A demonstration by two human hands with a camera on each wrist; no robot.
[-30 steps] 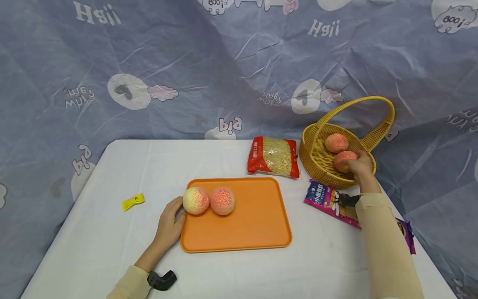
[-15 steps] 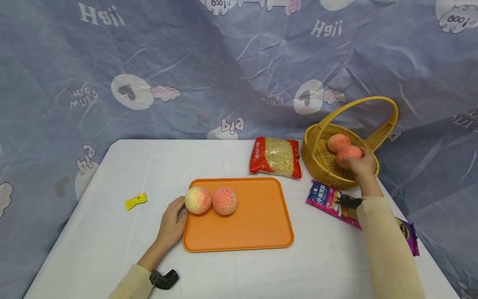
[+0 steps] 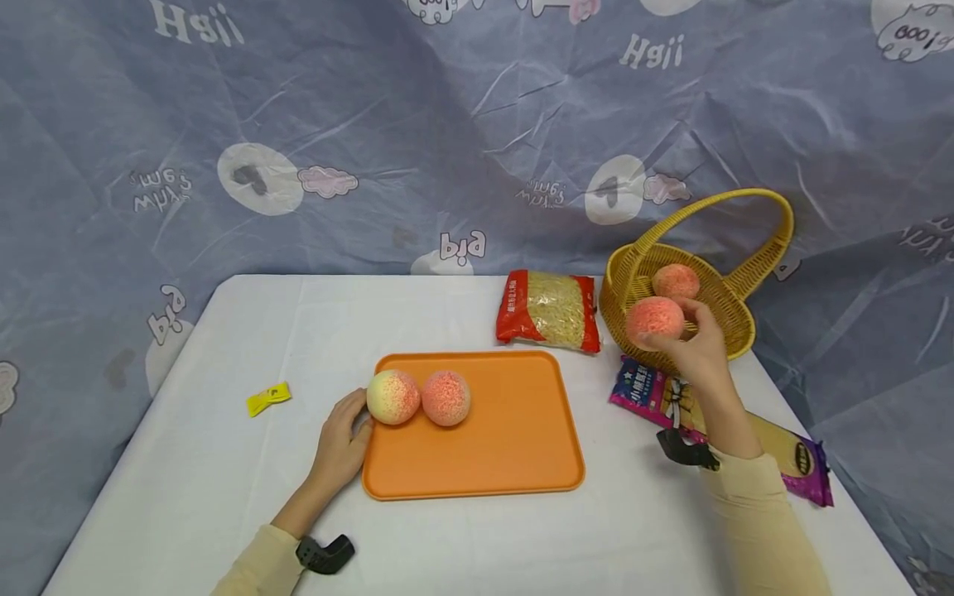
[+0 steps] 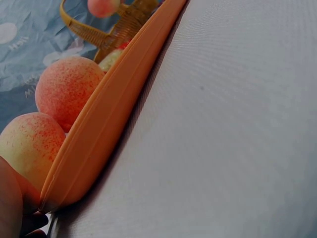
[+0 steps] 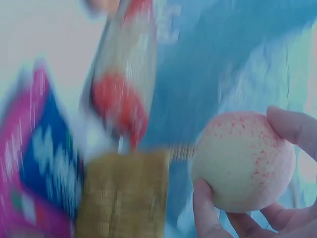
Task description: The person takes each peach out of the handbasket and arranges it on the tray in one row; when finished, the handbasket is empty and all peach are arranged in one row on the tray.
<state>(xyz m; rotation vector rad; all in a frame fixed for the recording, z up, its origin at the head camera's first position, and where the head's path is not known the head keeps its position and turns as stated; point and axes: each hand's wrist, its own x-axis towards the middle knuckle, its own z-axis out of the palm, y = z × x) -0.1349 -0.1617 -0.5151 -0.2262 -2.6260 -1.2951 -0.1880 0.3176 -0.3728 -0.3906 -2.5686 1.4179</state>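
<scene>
In the head view my right hand [image 3: 696, 343] holds a peach [image 3: 654, 323] between thumb and fingers, raised above the near side of the yellow wicker basket [image 3: 738, 294]. The right wrist view shows the fingers curled round this peach [image 5: 242, 161], pale with red speckles. Another peach [image 3: 676, 281] lies inside the basket. My left hand [image 3: 343, 439] grips the left rim of the orange tray [image 3: 514, 430]. On the tray, a yellow-red peach [image 3: 392, 396] sits close to the left fingers, with a pinker peach [image 3: 446, 398] beside it.
A red-and-clear bag of noodles [image 3: 550, 310] lies left of the basket. A long purple-pink packet [image 3: 641, 393] lies partly under the right forearm. At the left is a small yellow wrapped candy [image 3: 268, 399]. A patterned cloth [image 3: 417, 124] hangs behind the white table.
My right hand has lifted the peach from inside the basket and carried it left and toward me. The left hand, tray and its two peaches stay in place.
</scene>
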